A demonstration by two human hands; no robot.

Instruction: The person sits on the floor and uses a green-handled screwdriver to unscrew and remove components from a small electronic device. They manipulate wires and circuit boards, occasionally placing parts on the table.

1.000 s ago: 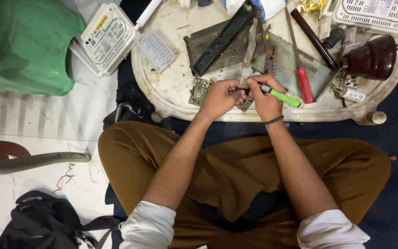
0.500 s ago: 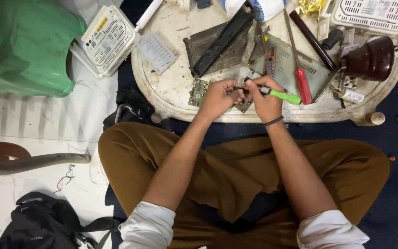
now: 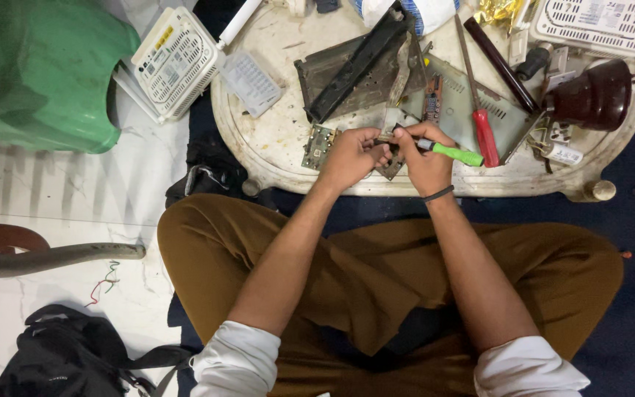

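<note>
The right hand [image 3: 426, 151] is pinching a slim green-handled screwdriver [image 3: 450, 152] whose long axis is running left to right, tip pointing left at a small grey metal part [image 3: 391, 163]. The left hand [image 3: 350, 156] is closing its fingers around that part, holding it just above the near edge of the round white table [image 3: 277, 140]. Both forearms are reaching away from the lap, wrists nearly touching.

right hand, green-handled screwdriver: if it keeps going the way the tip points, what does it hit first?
The right hand aims the green-handled screwdriver leftward at the small part pinched by the left hand. That part comes first, seemingly already at the tip; the left fingers sit right behind it. Depth is unclear.
</note>
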